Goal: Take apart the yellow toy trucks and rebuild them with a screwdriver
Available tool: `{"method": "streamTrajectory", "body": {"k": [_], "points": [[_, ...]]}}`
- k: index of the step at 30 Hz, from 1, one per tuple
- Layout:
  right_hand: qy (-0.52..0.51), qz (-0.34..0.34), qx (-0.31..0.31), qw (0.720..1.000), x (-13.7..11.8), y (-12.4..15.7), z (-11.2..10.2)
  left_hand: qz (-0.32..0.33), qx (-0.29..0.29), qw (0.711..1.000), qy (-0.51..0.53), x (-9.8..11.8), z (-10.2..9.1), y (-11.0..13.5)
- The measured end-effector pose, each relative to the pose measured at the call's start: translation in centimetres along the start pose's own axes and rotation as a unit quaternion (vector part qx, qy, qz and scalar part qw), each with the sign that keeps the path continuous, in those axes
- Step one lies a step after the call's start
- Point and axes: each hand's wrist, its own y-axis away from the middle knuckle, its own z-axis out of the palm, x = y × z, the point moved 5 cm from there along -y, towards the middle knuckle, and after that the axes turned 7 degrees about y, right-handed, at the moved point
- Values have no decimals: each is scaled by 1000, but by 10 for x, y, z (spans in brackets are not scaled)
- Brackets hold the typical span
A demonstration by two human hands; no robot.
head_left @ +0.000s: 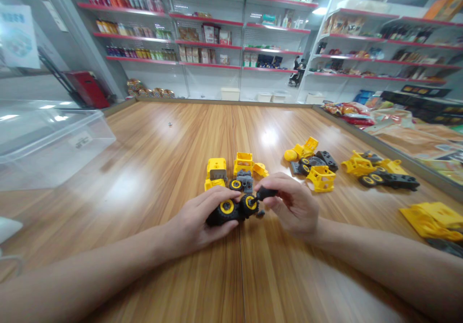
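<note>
1. A black toy truck base [237, 213] is lying on its side just above the near part of the wooden table [206, 289], between the two hands, its yellow-hubbed wheels facing up and toward the camera.
2. The left hand [200, 212] is wrapping around the base from its left, fingers over the top and thumb along the near edge.
3. The right hand [294, 204] is pinching the black handle of a screwdriver [266, 194] between thumb and fingers; its tip is pointing into the hub of the right-hand wheel [250, 204].
4. The step in hand is seemingly working a screw at that hub; whether it is going in or coming out, I cannot tell.
5. The next move is probably calling for a firm left-hand hold, with the driver staying square to the hub while turning.
6. Just beyond, a yellow truck body [216, 168], a yellow frame [243, 161] and a grey part [246, 182] are sitting close together.
7. To the right, more toy pieces are lying in groups, including a yellow cab [321, 179] and a black base with wheels [392, 180].
8. Farther out, a clear box [87, 142] is standing on the left, and stocked shelves [206, 19] are lining the back.
</note>
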Motion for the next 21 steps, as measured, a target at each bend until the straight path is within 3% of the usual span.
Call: {"method": "streamTrajectory", "body": {"k": [4, 8, 16, 21], "points": [[7, 37, 18, 999, 4, 1, -2, 2, 1, 1000, -1, 1, -1, 0], [10, 93, -6, 996, 4, 3, -1, 4, 1, 1000, -3, 1, -1, 0], [46, 52, 39, 997, 3, -3, -5, 2, 3, 1000, 1, 0, 0, -1], [69, 31, 19, 997, -2, -3, -4, 4, 4, 1000, -7, 2, -2, -1]]}}
